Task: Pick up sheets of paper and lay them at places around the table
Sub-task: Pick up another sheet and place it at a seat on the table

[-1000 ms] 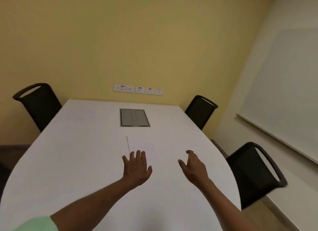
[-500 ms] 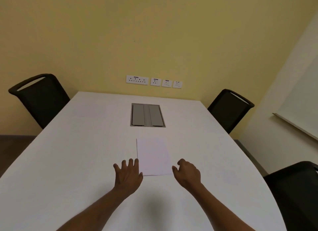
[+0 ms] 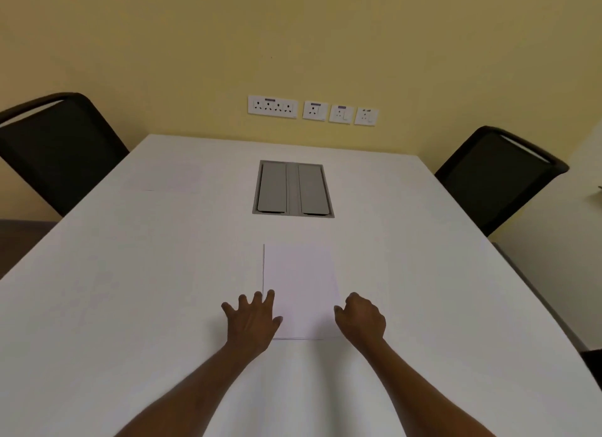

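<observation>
A small stack of white paper [image 3: 301,283] lies flat on the white table [image 3: 130,290], just in front of me. My left hand [image 3: 252,321] rests palm down with fingers spread on the stack's near left corner. My right hand [image 3: 361,317] sits at the stack's right edge with its fingers curled down toward the paper; whether it pinches a sheet I cannot tell. A single white sheet [image 3: 166,177] lies flat at the far left of the table, in front of the left chair.
A grey double-flap cable box [image 3: 293,189] is set into the table beyond the stack. Black chairs stand at the far left [image 3: 55,149] and far right [image 3: 498,176]. Wall sockets [image 3: 312,110] line the yellow wall behind.
The view has swung left and closer, centring the stack. Both hands have moved onto the stack's near edges, left on the corner, right at the right edge.
</observation>
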### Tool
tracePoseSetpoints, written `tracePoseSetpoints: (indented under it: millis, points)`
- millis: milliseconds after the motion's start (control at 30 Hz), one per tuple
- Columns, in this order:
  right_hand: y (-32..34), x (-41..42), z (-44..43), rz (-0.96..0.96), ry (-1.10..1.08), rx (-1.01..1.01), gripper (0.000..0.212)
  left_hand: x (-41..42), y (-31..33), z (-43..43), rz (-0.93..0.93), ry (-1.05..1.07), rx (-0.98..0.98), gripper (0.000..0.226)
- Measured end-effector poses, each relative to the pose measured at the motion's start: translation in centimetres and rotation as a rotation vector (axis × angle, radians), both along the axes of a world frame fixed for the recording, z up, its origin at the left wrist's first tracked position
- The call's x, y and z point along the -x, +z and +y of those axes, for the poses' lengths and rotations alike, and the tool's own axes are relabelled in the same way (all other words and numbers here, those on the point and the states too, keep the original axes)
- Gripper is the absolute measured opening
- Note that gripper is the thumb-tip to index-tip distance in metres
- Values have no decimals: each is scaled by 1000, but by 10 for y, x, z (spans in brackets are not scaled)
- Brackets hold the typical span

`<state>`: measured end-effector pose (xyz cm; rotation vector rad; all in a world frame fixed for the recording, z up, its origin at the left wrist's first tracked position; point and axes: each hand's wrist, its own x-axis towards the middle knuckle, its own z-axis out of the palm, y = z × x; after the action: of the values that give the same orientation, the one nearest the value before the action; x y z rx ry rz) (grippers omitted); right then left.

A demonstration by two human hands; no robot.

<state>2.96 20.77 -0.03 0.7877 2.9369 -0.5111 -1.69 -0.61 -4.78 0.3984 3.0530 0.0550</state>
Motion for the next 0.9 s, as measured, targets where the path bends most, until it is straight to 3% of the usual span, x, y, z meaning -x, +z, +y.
tracePoseSetpoints:
  millis: [467,900]
  points:
    - [-62,50,13,-75,-144,63,22,19,-75,32,-117,-56,-17,67]
    - [-72,58,7,-133,-112,39,21,23,-78,30,-145,-65,-10,66]
